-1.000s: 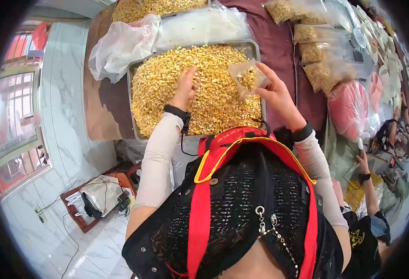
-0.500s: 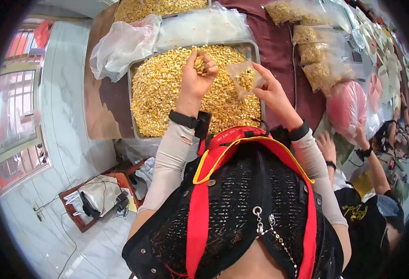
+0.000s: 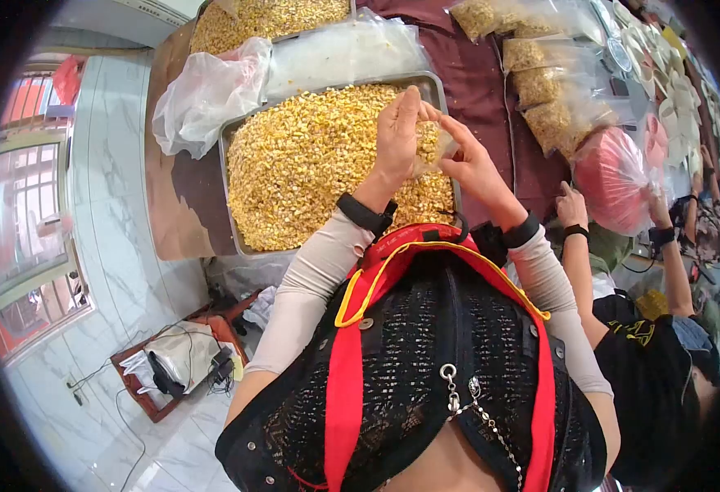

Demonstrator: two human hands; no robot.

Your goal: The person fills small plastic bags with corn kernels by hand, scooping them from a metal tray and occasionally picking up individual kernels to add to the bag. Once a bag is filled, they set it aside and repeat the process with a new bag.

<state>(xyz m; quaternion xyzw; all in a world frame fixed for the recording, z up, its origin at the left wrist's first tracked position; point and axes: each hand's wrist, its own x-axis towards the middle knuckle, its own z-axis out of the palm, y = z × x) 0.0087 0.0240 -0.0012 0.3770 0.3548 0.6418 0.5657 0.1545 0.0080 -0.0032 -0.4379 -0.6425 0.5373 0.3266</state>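
A deep metal tray [image 3: 227,197] is heaped with yellow and whitish pieces that look like dried corn kernels [image 3: 311,172]. Over its right side my right hand [image 3: 476,162] pinches a small clear plastic bag [image 3: 427,156], partly hidden between my hands. My left hand [image 3: 399,135] is cupped at the bag's mouth, thumb up, its fingers curled in toward my right fingertips. Whatever lies in the left palm is turned from view; it held a fistful of kernels half a second ago.
Behind the tray lie flat clear bags [image 3: 347,53], a crumpled plastic bag [image 3: 212,98] and a second heaped tray [image 3: 261,20]. Filled bags [image 3: 540,86] line the right side. A co-worker's hand [image 3: 571,207] is near a pink plastic bundle [image 3: 612,176].
My left hand has moved right from above the heap to the bag's mouth, meeting my right hand. The co-worker's hands have shifted around the pink bundle.
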